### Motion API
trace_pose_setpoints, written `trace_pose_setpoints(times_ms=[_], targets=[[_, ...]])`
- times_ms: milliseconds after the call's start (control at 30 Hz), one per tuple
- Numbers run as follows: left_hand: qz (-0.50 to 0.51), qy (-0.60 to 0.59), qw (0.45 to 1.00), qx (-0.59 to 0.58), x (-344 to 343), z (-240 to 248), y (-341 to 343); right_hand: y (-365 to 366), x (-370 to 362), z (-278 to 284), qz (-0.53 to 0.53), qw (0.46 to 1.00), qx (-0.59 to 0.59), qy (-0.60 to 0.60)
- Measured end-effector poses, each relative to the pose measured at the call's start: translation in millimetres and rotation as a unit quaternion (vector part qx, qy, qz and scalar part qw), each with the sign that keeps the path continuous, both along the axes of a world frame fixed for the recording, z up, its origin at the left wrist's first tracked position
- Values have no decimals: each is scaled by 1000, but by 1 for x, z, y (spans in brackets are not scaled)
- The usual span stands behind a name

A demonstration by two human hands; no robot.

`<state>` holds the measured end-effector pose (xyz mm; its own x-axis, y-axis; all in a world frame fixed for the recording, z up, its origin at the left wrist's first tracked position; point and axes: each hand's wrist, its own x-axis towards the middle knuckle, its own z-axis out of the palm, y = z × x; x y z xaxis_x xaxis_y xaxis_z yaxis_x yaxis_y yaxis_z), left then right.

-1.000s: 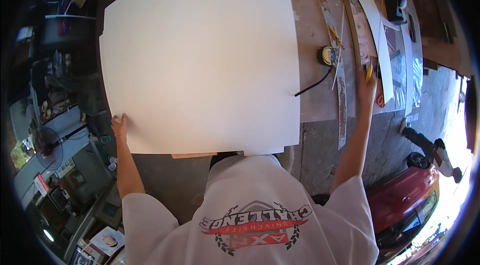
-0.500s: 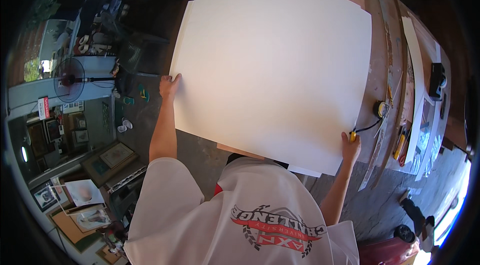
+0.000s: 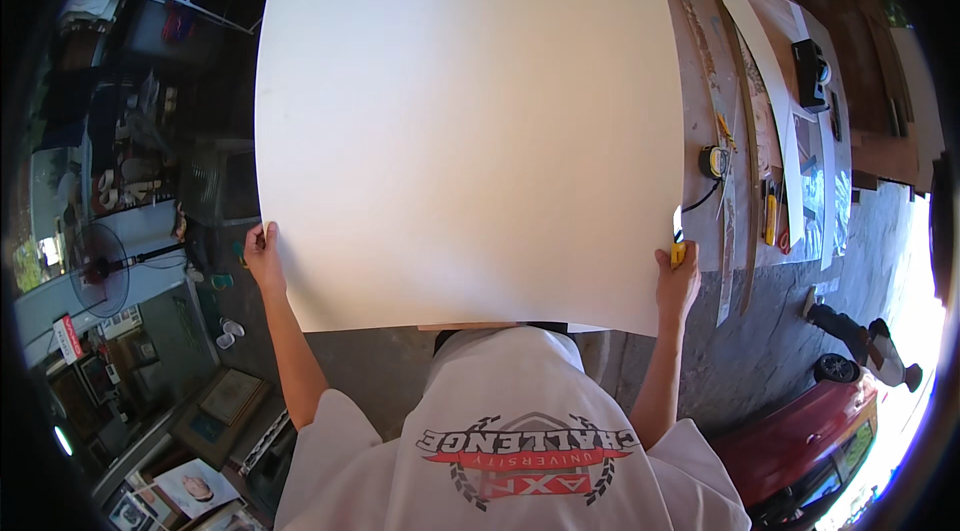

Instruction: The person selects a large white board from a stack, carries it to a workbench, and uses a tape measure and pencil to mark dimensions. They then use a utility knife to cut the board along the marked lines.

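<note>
A large white board sheet (image 3: 470, 141) lies spread in front of me, its near edge close to my body and slightly curved. My left hand (image 3: 263, 256) pinches its left edge near the front corner, thumb on top. At the opposite edge, my right hand (image 3: 678, 283) is closed around a yellow-and-black utility knife (image 3: 679, 253), whose blade points away from me. The fingers of that hand sit against the sheet's right edge; whether they also grip it is hidden.
Right of the sheet, a tape measure (image 3: 713, 163), another yellow cutter (image 3: 770, 213), red-handled scissors (image 3: 784, 241) and long strips (image 3: 765, 71) lie on the worktable (image 3: 706, 241). A standing fan (image 3: 100, 269) and framed pictures (image 3: 228, 397) are at left. A person (image 3: 862, 336) and red car (image 3: 790, 441) are at right.
The sheet has turned and shifted left in the view, now lying squarer to me. My left hand has moved left and nearer with its edge; the right still holds the knife.
</note>
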<state>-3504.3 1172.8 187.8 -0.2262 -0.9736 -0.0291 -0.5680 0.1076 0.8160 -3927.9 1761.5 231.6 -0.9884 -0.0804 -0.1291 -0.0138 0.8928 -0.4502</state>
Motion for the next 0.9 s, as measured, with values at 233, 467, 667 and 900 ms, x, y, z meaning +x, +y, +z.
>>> trace_pose_setpoints(times_ms=[233,467,667,900], targets=[[-34,-211,973,-88,21,-68,-23,-20,-12,-61,29,995,-62,-66],[-7,-230,970,-77,34,-68,-39,-31,3,-36,10,997,10,-76],[12,-219,974,-59,43,-77,-56,-43,2,-48,40,996,7,-80],[18,-212,977,-29,62,-79,-85,-44,7,-45,76,995,51,-48]])
